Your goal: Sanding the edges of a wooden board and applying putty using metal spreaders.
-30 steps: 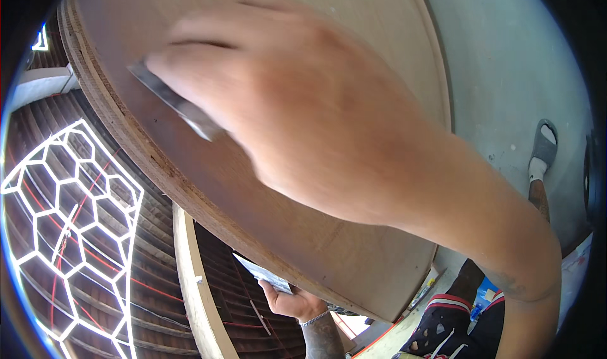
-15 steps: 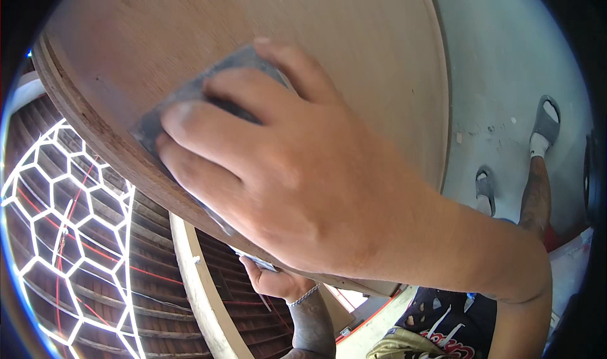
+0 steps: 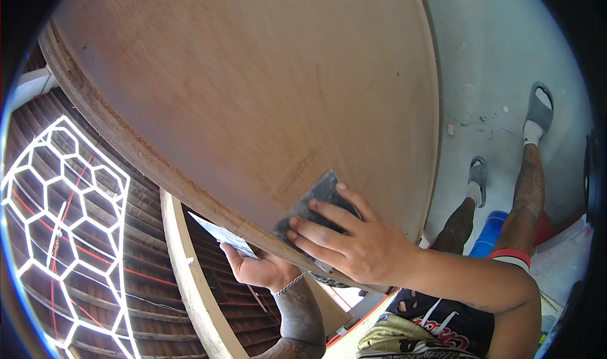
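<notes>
My right hand (image 3: 357, 242) presses a dark grey, flat, rectangular piece (image 3: 316, 201) against a large curved-edged wooden panel (image 3: 253, 93). Its fingers lie bent over the piece and its thumb is hidden; whether the piece is a scraper or an abrasive sheet I cannot tell. Below the panel's layered edge (image 3: 145, 150), my left hand (image 3: 262, 270), with a chain bracelet at the wrist, grips a thin, pale, flat sheet (image 3: 221, 232). The left thumb shows along that sheet, while the other fingers are mostly hidden. Faint darker streaks mark the wood near the grey piece.
Hexagonal lights (image 3: 69, 232) hang under a slatted ceiling on the left, beside a pale curved beam (image 3: 196, 289). My sandalled feet (image 3: 540, 106) stand on the grey-green floor (image 3: 487, 49). A blue cylindrical object (image 3: 488, 232) lies by my legs.
My right hand has moved down and right across the panel with the grey piece, toward my body. My left hand has shifted slightly left, and more of its pale sheet shows.
</notes>
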Demonstrator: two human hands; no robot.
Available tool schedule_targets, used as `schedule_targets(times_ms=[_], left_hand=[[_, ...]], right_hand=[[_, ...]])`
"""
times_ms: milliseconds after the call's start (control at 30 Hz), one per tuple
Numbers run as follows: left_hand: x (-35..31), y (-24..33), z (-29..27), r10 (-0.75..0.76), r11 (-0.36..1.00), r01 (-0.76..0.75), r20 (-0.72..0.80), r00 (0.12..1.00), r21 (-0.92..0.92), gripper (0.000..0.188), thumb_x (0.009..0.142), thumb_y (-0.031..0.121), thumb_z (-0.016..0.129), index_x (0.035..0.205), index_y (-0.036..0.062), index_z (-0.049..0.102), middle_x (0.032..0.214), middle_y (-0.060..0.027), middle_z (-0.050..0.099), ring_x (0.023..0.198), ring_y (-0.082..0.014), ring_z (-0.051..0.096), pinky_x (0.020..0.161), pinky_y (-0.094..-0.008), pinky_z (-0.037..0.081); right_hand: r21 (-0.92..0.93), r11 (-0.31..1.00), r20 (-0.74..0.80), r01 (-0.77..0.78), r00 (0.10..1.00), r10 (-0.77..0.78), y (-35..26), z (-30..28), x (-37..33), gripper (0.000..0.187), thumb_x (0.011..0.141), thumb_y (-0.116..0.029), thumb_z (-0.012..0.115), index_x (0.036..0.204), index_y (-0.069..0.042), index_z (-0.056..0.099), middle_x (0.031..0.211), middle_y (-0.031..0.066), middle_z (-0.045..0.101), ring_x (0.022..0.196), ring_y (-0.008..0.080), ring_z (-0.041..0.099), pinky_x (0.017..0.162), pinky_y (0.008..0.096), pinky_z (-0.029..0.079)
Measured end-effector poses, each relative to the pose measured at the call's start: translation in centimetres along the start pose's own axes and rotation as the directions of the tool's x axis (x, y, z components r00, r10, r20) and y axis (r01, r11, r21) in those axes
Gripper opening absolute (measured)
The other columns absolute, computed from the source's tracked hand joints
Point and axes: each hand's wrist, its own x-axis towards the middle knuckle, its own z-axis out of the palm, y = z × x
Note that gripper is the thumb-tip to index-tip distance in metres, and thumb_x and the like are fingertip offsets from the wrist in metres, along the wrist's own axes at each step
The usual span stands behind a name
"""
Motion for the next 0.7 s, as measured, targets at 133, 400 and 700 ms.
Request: schedule_targets(times_ms=[133, 400, 700], left_hand=[[0.3, -0.1, -0.2, 0.017, 1.000, -0.017, -0.017, 1.000, -0.004, 0.054, 0.104, 0.035, 0.044, 0.144, -0.0016, 0.046, 0.141, -0.0177, 0.057, 0.128, -0.0335, 0.055, 0.113, -0.0492, 0.040], [-0.5, -0.2, 0.7, -0.002, 0.996, 0.001, -0.007, 1.000, -0.085, 0.060, 0.103, 0.037, 0.046, 0.151, 0.0017, 0.037, 0.145, -0.0171, 0.053, 0.131, -0.0337, 0.054, 0.111, -0.0502, 0.041], [-1.2, -0.9, 1.0, 0.033, 0.999, -0.033, -0.026, 0.999, -0.006, 0.058, 0.103, 0.037, 0.047, 0.148, 0.0015, 0.040, 0.146, -0.0173, 0.053, 0.131, -0.0343, 0.053, 0.111, -0.0509, 0.042]], right_hand=[[0.017, 1.000, 0.101, -0.024, 0.995, 0.022, -0.4, 2.4, -3.6, 0.041, 0.093, -0.026, 0.056, 0.132, -0.016, 0.066, 0.143, -0.0006, 0.052, 0.131, 0.0235, 0.051, 0.113, 0.0591, 0.036], [0.101, 0.995, 0.181, -0.010, 0.984, -0.009, 3.4, -5.8, -2.1, 0.038, 0.090, -0.011, 0.061, 0.128, -0.008, 0.068, 0.122, 0.0100, 0.070, 0.107, 0.0286, 0.069, 0.098, 0.0434, 0.051], [-0.152, 0.977, -0.526, 0.149, 0.825, -0.207, 8.6, -19.9, 25.4, 0.035, 0.090, 0.001, 0.055, 0.124, 0.001, 0.066, 0.118, 0.0260, 0.067, 0.095, 0.0305, 0.072, 0.081, 0.0338, 0.059]])
